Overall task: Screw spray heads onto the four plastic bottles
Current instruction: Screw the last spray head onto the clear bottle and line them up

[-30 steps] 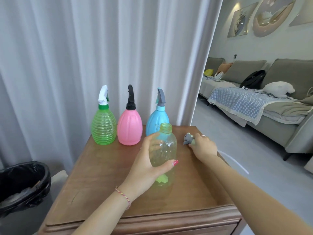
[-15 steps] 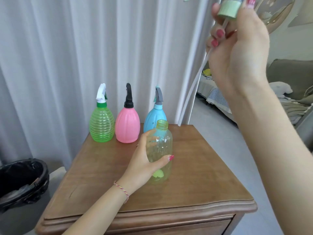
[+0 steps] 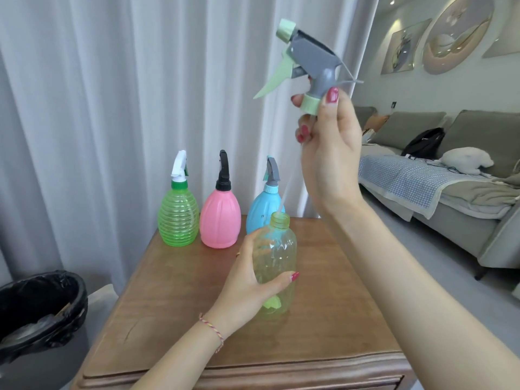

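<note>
A clear yellow-green bottle (image 3: 277, 257) with an open neck stands upright on the wooden table (image 3: 323, 327). My left hand (image 3: 247, 282) is wrapped around its body. High above it, my right hand (image 3: 329, 147) grips a grey spray head (image 3: 309, 60) with pale green trigger and collar. Its thin dip tube (image 3: 284, 192) hangs down, the tip at the bottle's mouth. Behind stand a green ribbed bottle (image 3: 178, 218), a pink bottle (image 3: 220, 218) and a blue bottle (image 3: 263, 209), each with a spray head on.
A white curtain (image 3: 112, 94) hangs just behind the table. A black-lined bin (image 3: 36, 308) sits on the floor at the left. To the right, across open floor, is a grey sofa (image 3: 450, 175) with a blanket and bag.
My right hand picked the spray head off the table's far right, raised it high, and has now lowered it so the tube tip meets the bottle's mouth. My left hand kept hold of the bottle.
</note>
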